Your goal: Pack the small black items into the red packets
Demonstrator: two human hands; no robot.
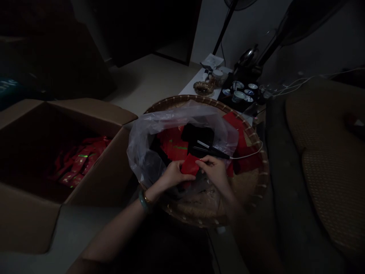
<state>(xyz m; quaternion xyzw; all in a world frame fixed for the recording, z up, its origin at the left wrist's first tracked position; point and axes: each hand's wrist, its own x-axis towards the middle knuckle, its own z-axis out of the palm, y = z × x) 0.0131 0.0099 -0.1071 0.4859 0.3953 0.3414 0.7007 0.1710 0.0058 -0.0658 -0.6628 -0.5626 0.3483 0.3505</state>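
A small red envelope (pixel 190 166) is held between both hands above a round woven basket (pixel 182 211). My left hand (pixel 173 173) grips its left side, thumb and fingers closed around it. My right hand (pixel 213 169) pinches its upper right corner. Just beyond them an open clear plastic bag (pixel 139 142) lies in the basket, with red packets (pixel 175 142) and dark pieces inside. A black tool with a white cord (pixel 209 149), perhaps a hair straightener, rests across the bag. More red sheets (pixel 235 123) lie at the basket's right side.
An open cardboard box (pixel 97 175) with many shiny red packets (pixel 81 163) stands at the left. Behind the basket are a tray of small cups (pixel 238 96) and a brown glass dish (pixel 203 88). A woven-covered seat (pixel 333 171) is at the right. The room is dim.
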